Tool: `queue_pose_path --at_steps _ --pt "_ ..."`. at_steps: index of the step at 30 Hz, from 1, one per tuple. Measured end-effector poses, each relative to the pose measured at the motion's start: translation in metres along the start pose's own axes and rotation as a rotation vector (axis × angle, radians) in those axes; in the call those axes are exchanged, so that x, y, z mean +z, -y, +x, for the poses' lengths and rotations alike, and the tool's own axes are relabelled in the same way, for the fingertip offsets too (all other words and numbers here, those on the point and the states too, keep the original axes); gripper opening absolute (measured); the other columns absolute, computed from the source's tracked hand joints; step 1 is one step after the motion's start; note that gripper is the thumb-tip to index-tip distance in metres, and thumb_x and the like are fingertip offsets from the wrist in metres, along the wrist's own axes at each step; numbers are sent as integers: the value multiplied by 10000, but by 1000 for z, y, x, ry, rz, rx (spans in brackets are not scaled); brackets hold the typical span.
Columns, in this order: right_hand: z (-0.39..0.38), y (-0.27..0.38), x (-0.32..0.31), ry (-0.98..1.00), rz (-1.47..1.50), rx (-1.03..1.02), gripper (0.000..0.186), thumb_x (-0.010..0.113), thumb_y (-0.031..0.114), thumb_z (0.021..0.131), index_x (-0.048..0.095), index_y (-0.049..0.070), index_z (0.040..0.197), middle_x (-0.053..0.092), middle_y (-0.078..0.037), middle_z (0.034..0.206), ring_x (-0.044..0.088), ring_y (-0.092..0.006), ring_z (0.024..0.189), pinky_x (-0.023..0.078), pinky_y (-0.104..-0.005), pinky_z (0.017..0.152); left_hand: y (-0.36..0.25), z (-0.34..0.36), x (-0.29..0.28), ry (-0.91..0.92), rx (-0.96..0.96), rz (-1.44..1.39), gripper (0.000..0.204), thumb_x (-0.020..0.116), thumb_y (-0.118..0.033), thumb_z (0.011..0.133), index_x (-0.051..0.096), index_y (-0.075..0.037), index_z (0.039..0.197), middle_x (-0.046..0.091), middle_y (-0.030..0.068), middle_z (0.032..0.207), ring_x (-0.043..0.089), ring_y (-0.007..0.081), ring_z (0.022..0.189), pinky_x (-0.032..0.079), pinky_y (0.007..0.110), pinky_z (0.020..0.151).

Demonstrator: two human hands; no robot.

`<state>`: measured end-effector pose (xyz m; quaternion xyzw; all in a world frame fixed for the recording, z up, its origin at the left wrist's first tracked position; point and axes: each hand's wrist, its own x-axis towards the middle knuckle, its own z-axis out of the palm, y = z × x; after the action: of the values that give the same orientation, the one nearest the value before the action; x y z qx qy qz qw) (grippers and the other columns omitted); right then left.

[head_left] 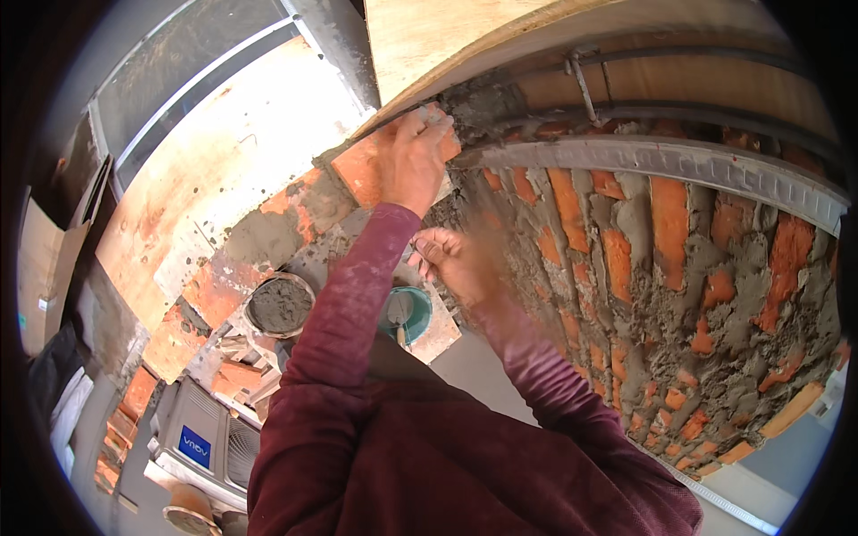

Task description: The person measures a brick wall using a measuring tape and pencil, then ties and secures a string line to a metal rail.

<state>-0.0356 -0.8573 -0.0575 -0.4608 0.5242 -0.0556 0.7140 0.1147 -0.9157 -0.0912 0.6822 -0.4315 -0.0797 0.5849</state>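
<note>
My left hand (pixel 413 159) is raised and grips an orange brick (pixel 362 168) at the top of a brick wall (pixel 661 259), right under a plywood board (pixel 429 36). Wet grey mortar (pixel 483 107) is packed beside the brick. My right hand (pixel 456 263) is lower, close to the wall face; its fingers are curled and blurred, and I cannot tell whether it holds anything. Both arms wear dark red sleeves.
A bucket of grey mortar (pixel 279 305) stands below on brick rubble. A teal tub (pixel 409 313) sits on a board near my right hand. A grey metal rail (pixel 679 161) runs along the wall. A white machine (pixel 201 442) is at lower left.
</note>
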Motion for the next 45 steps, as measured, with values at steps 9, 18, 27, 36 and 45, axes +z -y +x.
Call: queue_pose_path --at_steps 9,18,27,36,45 --pt "4 0 0 -6 -24 21 166 544 126 999 615 11 1096 655 -41 818 532 -56 616 454 -201 540 0 -3 0 18 12 13 224 620 8 811 744 -57 986 636 102 910 630 276 894 489 430 814" --pt "10 -6 -6 12 28 -62 173 550 138 999 618 5 1085 668 -53 822 533 -49 599 456 -197 537 -9 5 -3 80 79 72 310 616 3 805 715 -126 1069 570 116 945 637 298 753 531 440 656" --pt "10 8 -2 6 14 -66 201 545 152 1003 616 -11 1098 682 -76 830 570 -65 599 469 -205 528 -23 16 -5 221 -9 36 185 610 -105 857 712 -151 1004 588 110 970 641 334 767 524 453 665" --pt "0 6 -21 -146 26 -46 236 529 182 1014 620 -12 1113 670 -53 833 571 -56 663 472 -197 583 -2 17 34 63 -246 -214 85 638 -56 854 712 -37 892 631 129 867 648 261 695 504 379 698" --pt "-19 -18 -25 -184 88 -63 222 534 172 1009 625 -1 1114 671 -43 844 576 -71 673 488 -223 616 13 -4 66 -82 -338 -319 95 607 -49 910 678 13 904 613 84 723 624 149 521 503 289 515"
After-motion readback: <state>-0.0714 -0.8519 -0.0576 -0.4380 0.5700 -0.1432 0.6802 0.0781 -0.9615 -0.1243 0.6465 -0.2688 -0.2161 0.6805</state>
